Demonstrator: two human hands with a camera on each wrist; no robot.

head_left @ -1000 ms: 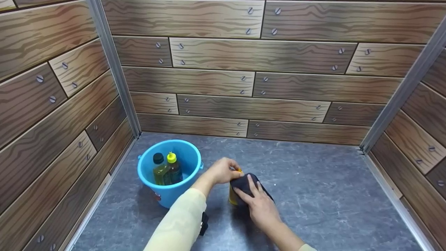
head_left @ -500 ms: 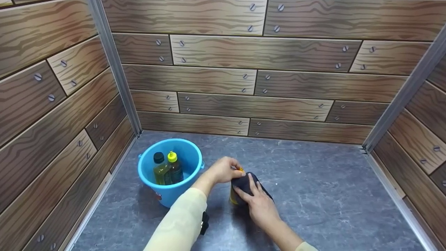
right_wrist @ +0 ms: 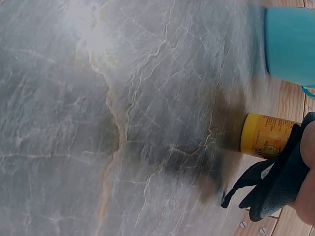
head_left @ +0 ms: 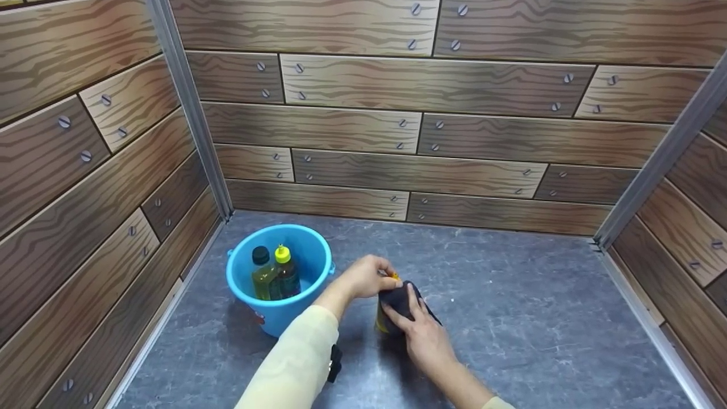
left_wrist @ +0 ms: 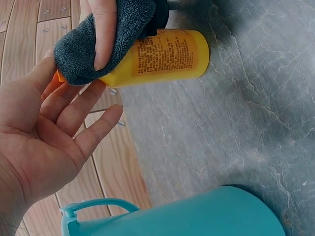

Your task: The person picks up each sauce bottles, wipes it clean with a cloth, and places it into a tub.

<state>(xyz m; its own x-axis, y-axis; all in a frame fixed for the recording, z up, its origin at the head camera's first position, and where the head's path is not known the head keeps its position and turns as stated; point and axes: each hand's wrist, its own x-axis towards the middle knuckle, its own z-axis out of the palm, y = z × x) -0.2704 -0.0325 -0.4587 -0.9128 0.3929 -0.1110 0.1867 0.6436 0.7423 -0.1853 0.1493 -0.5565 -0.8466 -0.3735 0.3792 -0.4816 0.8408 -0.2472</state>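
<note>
A yellow bottle (left_wrist: 167,56) with printed text stands on the grey floor, its upper part covered by a dark terry cloth (head_left: 395,301). My left hand (head_left: 363,278) pinches the small orange tip (head_left: 395,276) at the bottle's top between thumb and fingertips; the other fingers are spread in the left wrist view. My right hand (head_left: 426,338) holds the cloth against the bottle, its thumb and fingers spread over the fabric. In the right wrist view, loose ends of the cloth hang beside the bottle's lower part, and only a part of the right hand (right_wrist: 306,196) shows.
Left of the hands stands a blue bucket (head_left: 278,304). Inside it are a dark-capped bottle of greenish liquid (head_left: 263,281) and a dark bottle with a yellow nozzle cap (head_left: 288,279). Wood-patterned walls (head_left: 352,133) enclose the marbled floor (head_left: 522,318) on three sides.
The head view has shifted slightly. Both hands, the cloth and the bottle keep nearly the same positions, and the grip looks unchanged.
</note>
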